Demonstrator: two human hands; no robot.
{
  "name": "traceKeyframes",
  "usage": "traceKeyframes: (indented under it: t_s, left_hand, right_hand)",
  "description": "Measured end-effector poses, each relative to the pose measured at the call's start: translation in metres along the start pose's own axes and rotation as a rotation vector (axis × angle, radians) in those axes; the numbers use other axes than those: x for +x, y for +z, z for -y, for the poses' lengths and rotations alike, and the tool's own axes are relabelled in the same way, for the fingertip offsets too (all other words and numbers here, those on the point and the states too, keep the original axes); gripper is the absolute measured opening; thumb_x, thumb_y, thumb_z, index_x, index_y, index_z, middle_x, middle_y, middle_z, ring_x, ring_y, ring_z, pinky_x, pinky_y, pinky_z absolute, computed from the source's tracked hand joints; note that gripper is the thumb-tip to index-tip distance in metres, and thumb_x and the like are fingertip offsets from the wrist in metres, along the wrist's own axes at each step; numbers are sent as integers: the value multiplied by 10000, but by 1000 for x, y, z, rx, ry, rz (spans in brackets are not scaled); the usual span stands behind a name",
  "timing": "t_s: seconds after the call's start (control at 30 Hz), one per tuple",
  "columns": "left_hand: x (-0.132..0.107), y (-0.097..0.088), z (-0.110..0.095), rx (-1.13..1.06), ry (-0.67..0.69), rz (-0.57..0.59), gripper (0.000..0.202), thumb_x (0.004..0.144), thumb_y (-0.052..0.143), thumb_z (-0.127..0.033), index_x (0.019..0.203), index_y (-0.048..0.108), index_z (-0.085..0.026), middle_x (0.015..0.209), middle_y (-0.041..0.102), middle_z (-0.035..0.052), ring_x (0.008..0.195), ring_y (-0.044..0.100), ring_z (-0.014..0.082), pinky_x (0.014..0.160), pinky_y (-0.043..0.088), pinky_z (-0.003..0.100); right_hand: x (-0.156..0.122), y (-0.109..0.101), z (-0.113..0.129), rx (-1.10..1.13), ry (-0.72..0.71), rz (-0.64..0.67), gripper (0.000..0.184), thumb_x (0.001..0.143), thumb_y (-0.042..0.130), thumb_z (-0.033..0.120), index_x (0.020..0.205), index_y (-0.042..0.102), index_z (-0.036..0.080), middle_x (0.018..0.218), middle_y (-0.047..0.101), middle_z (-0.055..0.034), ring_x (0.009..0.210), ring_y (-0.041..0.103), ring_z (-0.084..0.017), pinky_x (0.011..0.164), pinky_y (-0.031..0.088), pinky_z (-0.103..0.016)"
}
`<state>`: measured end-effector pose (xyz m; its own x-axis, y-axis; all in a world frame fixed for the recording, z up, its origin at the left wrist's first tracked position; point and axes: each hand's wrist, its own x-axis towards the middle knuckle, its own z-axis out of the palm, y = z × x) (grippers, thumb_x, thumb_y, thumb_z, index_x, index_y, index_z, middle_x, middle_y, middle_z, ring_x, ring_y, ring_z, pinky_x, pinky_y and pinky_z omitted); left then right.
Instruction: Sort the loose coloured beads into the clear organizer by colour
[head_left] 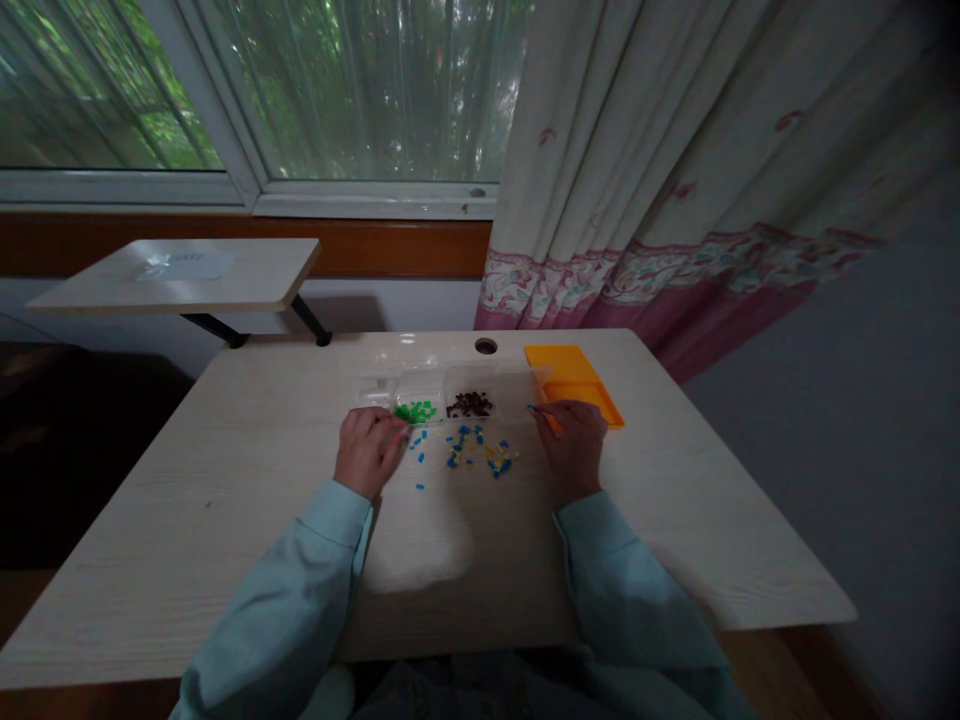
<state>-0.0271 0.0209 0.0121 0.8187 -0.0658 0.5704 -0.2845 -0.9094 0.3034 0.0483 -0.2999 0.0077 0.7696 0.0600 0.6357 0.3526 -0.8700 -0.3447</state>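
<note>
Small blue and yellow beads (472,450) lie scattered on the pale wooden table (225,480) between my hands. My left hand (369,448) rests curled on the table just left of them, fingertips near the green beads (417,411) in a clear compartment tray (442,390). Dark brown beads (469,404) fill the compartment to the right. My right hand (574,448) is closed in a pinch on thin tweezers (544,411), whose tip points left beside the tray.
An orange tray (571,382) lies right of the clear tray, behind my right hand. A round cable hole (486,346) sits near the far edge. A second small table (180,272) stands behind on the left, under the window; curtains hang at right.
</note>
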Motion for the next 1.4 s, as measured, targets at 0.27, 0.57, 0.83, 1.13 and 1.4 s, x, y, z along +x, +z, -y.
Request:
traceKeyframes:
  t_s: [0.27,0.57,0.83,1.13,1.4]
  left_hand:
    - [-3,10,-8,-93,124,135,201,873,540,-271,1041,639,-221,978,579,67,966,493,217,861,429,381]
    - [-2,3,-1,-115,164,251,222,851,581,-396,959,660,-219,937,583,65,946,497,217,847,419,366]
    - [-4,5,-4,-98,154,351,332,794,611,-522,939,643,-225,996,582,70,987,488,237,858,395,382]
    - [-3,4,-5,-42,139,350,335,799,606,-514,939,631,-211,975,571,76,980,478,245,848,386,387]
    - [-3,6,-8,-99,175,365,180,847,582,-384,879,661,-225,921,549,61,918,479,212,815,400,356]
  right_hand:
    - [2,15,6,5,-44,-37,160,859,589,340,885,714,242,892,647,-36,944,506,-220,890,315,-376]
    - [-2,7,14,3,-67,76,206,886,548,301,1028,684,243,956,632,-60,950,502,-227,860,330,-374]
    - [-24,9,49,186,-279,344,150,866,597,275,981,692,254,928,634,-38,966,497,-211,867,337,-366]
    - [-35,11,74,196,-384,471,152,840,634,331,967,675,258,1026,623,-45,1030,460,-228,905,316,-391]
    - [-34,11,71,183,-367,458,130,878,584,304,936,685,245,1004,632,-49,1022,466,-220,900,319,-383]
